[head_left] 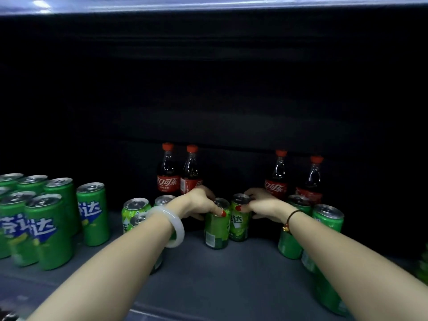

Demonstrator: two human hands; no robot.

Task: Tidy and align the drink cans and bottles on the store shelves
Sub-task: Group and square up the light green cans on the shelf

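Note:
Two green soda cans stand side by side at the middle of the grey shelf (194, 269). My left hand (201, 202) grips the top of the left can (216, 230), thumb on its front rim. My right hand (262, 206) holds the right can (238, 224) near its top. Both cans are upright and touching. Behind them stand two pairs of cola bottles with red caps, one pair (178, 172) at back centre and the other pair (294, 179) at back right.
A group of several green cans (41, 218) crowds the left of the shelf, with a single can (92, 214) beside it. More green cans (135, 210) sit under my left forearm, and others (324, 225) line the right side. The upper shelf edge (208, 3) runs overhead.

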